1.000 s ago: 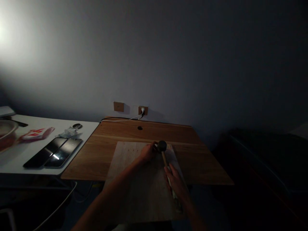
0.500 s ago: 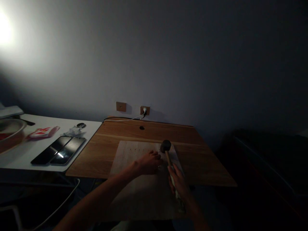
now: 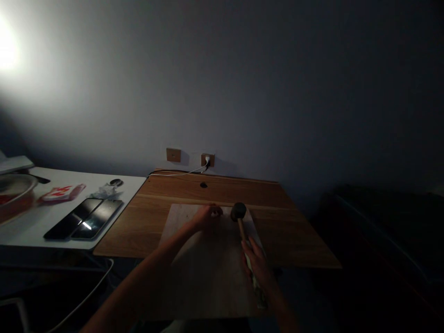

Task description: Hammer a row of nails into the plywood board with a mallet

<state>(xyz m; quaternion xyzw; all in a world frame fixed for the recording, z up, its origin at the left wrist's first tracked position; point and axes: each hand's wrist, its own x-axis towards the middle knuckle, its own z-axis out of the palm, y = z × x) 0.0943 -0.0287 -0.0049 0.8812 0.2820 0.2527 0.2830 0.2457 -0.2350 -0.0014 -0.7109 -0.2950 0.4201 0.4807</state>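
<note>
While the mallet (image 3: 241, 226) was gripped by the right hand (image 3: 255, 259) around the pale part of its handle, its dark head was held out over the far right part of the board (image 3: 204, 273), the low hold presumably being used so that the heavy end could be swung freely. The fingers there were wrapped closely round the handle; whether the head was rested on the board or held just above it could not be told. And over to the left hand (image 3: 207, 216): it was set at the board's far side, just left of the mallet head, its fingertips drawn near one another; whether anything small was pinched there could not be made out in such dim light. The board itself was laid on the wooden table (image 3: 287, 231), its near part run out past the front edge, perhaps so that the surface was brought closer. Off to the left, two dark slabs (image 3: 97, 219) were laid side by side on the white table (image 3: 26, 231), apparently to be out of the way, and a white cable (image 3: 176, 175) was led along the back, well apart from the mallet.
</note>
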